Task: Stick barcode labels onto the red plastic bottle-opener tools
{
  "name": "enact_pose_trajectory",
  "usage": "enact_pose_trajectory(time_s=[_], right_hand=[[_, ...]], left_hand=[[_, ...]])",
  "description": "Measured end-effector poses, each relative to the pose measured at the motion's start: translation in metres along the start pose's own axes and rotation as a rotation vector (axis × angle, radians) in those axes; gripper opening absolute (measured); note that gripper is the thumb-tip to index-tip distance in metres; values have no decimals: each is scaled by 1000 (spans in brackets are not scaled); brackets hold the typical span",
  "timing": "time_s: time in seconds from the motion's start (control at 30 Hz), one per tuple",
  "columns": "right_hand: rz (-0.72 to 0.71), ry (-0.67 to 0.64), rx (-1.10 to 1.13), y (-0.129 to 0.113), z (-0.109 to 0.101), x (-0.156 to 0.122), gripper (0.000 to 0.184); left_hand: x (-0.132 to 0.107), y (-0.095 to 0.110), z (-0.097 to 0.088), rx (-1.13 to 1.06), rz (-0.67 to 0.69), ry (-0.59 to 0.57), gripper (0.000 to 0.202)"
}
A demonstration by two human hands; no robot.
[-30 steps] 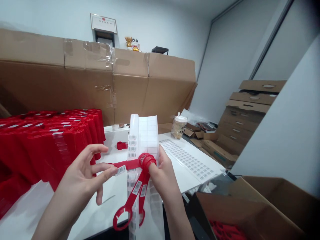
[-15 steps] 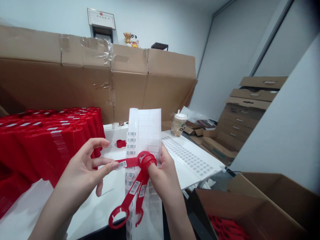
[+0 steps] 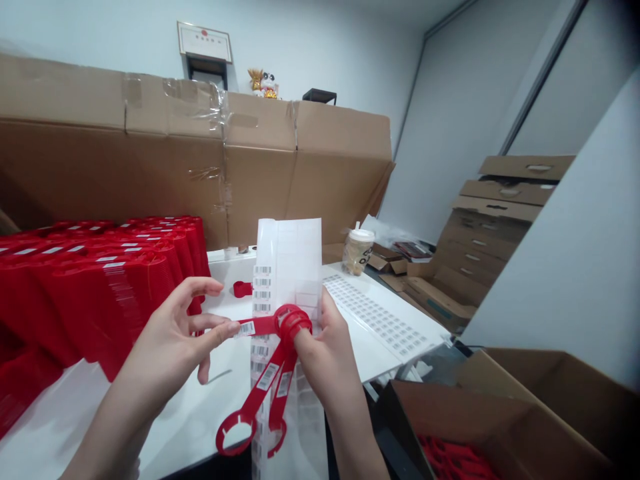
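Note:
My left hand (image 3: 177,340) pinches one red plastic strap (image 3: 263,325) between thumb and a finger, right beside its white barcode label (image 3: 247,328); the index finger is raised. My right hand (image 3: 327,347) is closed around the ring ends of several red straps (image 3: 291,321), its thumb pressed on them, and around a folded sheet of barcode labels (image 3: 289,260) behind them. Two straps hang down with barcode labels on them, one ending in a large open ring (image 3: 220,437). Part of the sheet is hidden behind the straps and the right hand.
Stacks of red straps (image 3: 120,293) stand at the left. Another red piece (image 3: 243,289) lies on the white table (image 3: 200,413). A label sheet (image 3: 375,313) and a lidded cup (image 3: 358,250) are to the right. An open carton (image 3: 480,407) holds red pieces; a large cardboard box (image 3: 175,167) stands behind.
Almost nothing has changed. The left hand has moved very slightly to the right, and the view has tilted a little; both hands keep the same holds.

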State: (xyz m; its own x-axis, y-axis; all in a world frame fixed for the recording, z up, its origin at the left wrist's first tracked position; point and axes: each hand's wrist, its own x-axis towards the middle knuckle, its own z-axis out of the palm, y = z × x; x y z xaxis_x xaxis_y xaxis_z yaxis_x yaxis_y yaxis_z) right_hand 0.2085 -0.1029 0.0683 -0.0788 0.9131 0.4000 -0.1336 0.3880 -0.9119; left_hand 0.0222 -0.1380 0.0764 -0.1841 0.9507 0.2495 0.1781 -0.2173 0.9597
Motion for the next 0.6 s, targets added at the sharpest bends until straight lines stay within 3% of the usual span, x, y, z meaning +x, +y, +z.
enact_pose_trajectory(time_s=[0.4, 0.6], right_hand=[[8, 0, -8, -1, 0, -2, 34], [24, 27, 11, 2, 1, -4, 37]], left_hand=[[3, 3, 3, 5, -61, 18, 56], [2, 5, 11, 212, -46, 72, 53]])
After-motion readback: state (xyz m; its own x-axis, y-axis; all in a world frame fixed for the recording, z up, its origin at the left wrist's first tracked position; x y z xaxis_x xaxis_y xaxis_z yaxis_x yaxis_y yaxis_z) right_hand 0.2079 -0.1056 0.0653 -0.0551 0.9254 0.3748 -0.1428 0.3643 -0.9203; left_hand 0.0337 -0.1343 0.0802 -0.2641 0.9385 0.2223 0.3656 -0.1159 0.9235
